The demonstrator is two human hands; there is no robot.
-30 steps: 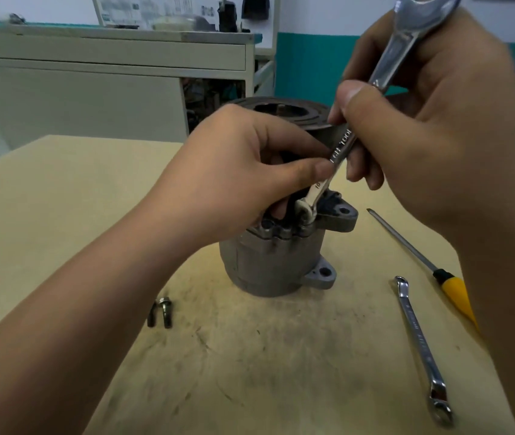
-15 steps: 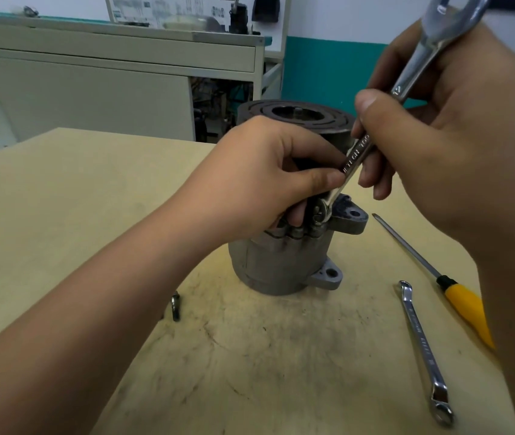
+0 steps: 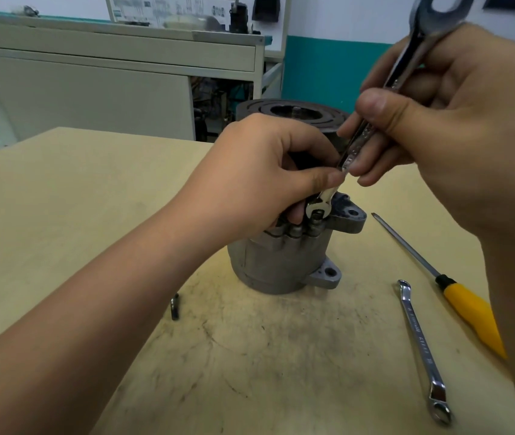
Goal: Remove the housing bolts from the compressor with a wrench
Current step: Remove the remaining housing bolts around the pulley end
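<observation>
A grey metal compressor [image 3: 281, 262] stands upright on the wooden table [image 3: 61, 199], its dark pulley end on top. My left hand [image 3: 262, 174] wraps around its upper body, the thumb tip touching the wrench shank. My right hand [image 3: 457, 127] grips a steel combination wrench [image 3: 407, 64] held steeply. The wrench's small lower jaw sits over a bolt head [image 3: 316, 218] on the housing flange. A removed bolt [image 3: 174, 306] lies on the table left of the compressor, partly hidden behind my forearm.
A second wrench [image 3: 419, 343] lies to the right of the compressor. Beside it is a yellow-handled screwdriver [image 3: 463, 306], its tip pointing toward the compressor. A grey cabinet [image 3: 93, 83] stands behind the table.
The wrench has swung slightly so its lower jaw now sits squarely over the bolt head. My view has shifted, and my forearm now hides one of the loose bolts.
</observation>
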